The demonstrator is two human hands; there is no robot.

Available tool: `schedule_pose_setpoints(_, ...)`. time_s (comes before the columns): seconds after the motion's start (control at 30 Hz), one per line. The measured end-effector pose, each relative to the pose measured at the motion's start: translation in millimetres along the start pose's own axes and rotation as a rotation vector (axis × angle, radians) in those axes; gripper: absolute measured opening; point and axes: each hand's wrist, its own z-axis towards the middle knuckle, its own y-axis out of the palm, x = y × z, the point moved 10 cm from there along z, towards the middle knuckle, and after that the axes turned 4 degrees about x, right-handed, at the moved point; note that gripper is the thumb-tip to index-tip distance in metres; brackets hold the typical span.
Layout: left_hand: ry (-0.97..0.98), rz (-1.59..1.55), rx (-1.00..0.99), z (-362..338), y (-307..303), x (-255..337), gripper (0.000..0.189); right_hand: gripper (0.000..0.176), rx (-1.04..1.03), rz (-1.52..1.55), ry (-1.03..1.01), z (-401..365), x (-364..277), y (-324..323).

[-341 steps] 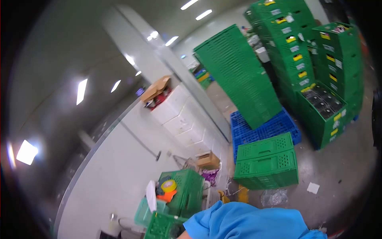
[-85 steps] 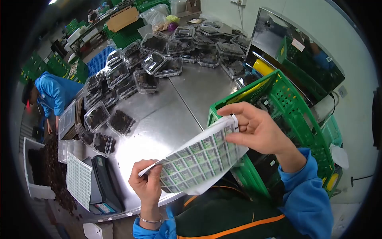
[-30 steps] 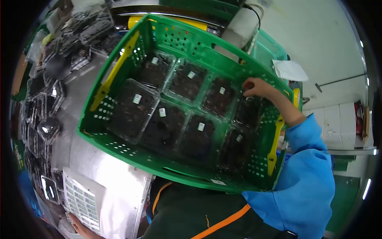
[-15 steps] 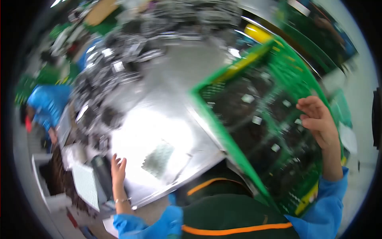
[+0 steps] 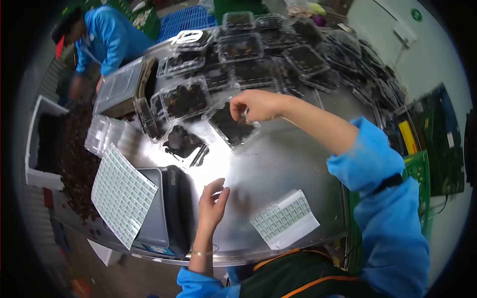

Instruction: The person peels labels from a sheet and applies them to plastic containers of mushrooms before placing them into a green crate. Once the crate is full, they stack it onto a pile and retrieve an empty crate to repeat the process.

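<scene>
My right hand [image 5: 258,105] reaches across the steel table, its fingers curled down over a clear plastic box [image 5: 229,133] with dark contents. Part of that box is hidden under the hand. Thumb and forefinger appear to grip it near its upper right side. Lower down, my left hand [image 5: 212,204] hovers above the table with fingers apart, holding nothing. To its right lies a partly used label sheet [image 5: 284,218]. Another similar box [image 5: 183,143] sits between the two hands and the pile.
Many filled boxes [image 5: 241,47] are heaped along the far side. At left, a large label sheet [image 5: 124,196] leans on a grey-black device [image 5: 174,208]. Past it are loose dark pieces [image 5: 79,164] and a white bin [image 5: 31,174]. A co-worker in blue [image 5: 112,35] bends at upper left.
My view has swung, placing the green crate mostly out of sight at right. My right hand has moved from over the crate to a box on the table. My left hand remains open.
</scene>
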Motion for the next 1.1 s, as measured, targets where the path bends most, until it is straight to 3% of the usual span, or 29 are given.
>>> schedule_pose_setpoints(0.17, -0.076, -0.124, 0.140, 8.6, -58.0, -14.8, 0.027, 0.037, -0.358, -0.267, 0.133, 96.4, 51.1, 63.0)
schedule_pose_setpoints(0.23, -0.115, -0.212, 0.183, 16.7, -66.2, -32.4, 0.027, 0.039, -0.410, -0.286, 0.106, 118.5, 66.9, 80.9)
schedule_pose_setpoints(0.3, -0.100, -0.226, 0.329, 22.9, -78.1, -46.8, 0.032, 0.038, -0.367, -0.406, -0.070, 133.4, 62.5, 91.7)
schedule_pose_setpoints(0.37, -0.195, -0.383, 0.445, 30.2, -80.3, -68.6, 0.047, 0.040, -0.395, -0.461, -0.143, 129.2, 68.0, 97.5)
schedule_pose_setpoints(0.43, -0.307, -0.618, 0.555, 36.4, -75.7, -89.3, 0.053, 0.039, 0.229, -0.580, -0.555, 111.5, 15.2, 43.4)
schedule_pose_setpoints(0.5, -0.365, -0.717, 0.618, 48.6, -70.8, -96.2, 0.051, 0.044, 0.665, -0.674, -0.253, 85.5, 49.7, -13.1)
schedule_pose_setpoints(0.57, -0.393, -0.797, 0.679, 65.1, -69.4, -102.6, 0.050, 0.053, 0.428, -0.415, 0.548, 60.4, 185.3, 10.1)
schedule_pose_setpoints(0.63, -0.396, -0.897, 0.692, 85.1, -60.2, -119.5, 0.045, 0.056, 0.381, 0.145, 0.707, 29.3, 178.6, 53.6)
schedule_pose_setpoints(0.7, -0.448, -0.675, 0.697, 84.9, -55.4, -142.0, 0.033, 0.052, 0.399, 0.766, 0.770, 2.1, 182.2, 91.1)
schedule_pose_setpoints(0.77, -0.395, -0.738, 0.620, 63.0, -43.6, -108.1, 0.031, 0.046, 0.503, 0.767, 0.753, -43.1, 178.5, 81.3)
schedule_pose_setpoints(0.83, -0.466, -0.728, 0.442, 30.6, -29.2, -73.0, 0.032, 0.041, 0.629, 0.837, 0.846, -118.6, 137.4, 39.8)
schedule_pose_setpoints(0.9, -0.227, -0.800, 0.233, 12.5, -4.0, 7.4, 0.028, 0.037, 0.752, 1.002, 0.482, -195.9, 86.5, -16.3)
schedule_pose_setpoints(1.03, 0.153, -0.515, -0.405, -17.5, 113.7, 171.8, 0.034, 0.038, 1.351, 1.022, 0.254, -480.8, 36.3, -94.9)
schedule_pose_setpoints(1.1, 0.111, -0.358, -0.721, -57.9, 208.2, 229.6, 0.034, 0.037, 1.661, 0.931, 0.247, -611.5, 21.0, -94.0)
